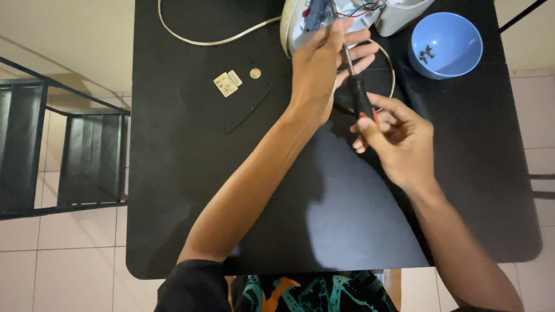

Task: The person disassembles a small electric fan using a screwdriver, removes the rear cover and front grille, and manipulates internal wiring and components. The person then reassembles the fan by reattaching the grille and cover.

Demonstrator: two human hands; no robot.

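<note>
My right hand (399,138) grips the black and red handle of a screwdriver (359,95); its metal shaft points up towards an opened white appliance (300,23) at the table's far edge. My left hand (321,63) rests against that appliance, and its fingers steady the screwdriver's shaft. Coloured wires (358,10) and a blue part show inside the appliance. Its white cord (191,37) loops across the black table (231,202).
A blue bowl (457,34) holding a few dark screws stands at the far right. A black flat plate (225,104) lies left of my hands with small labels (226,82) and a coin-like disc (255,73) on it. A black metal rack (63,150) stands left of the table.
</note>
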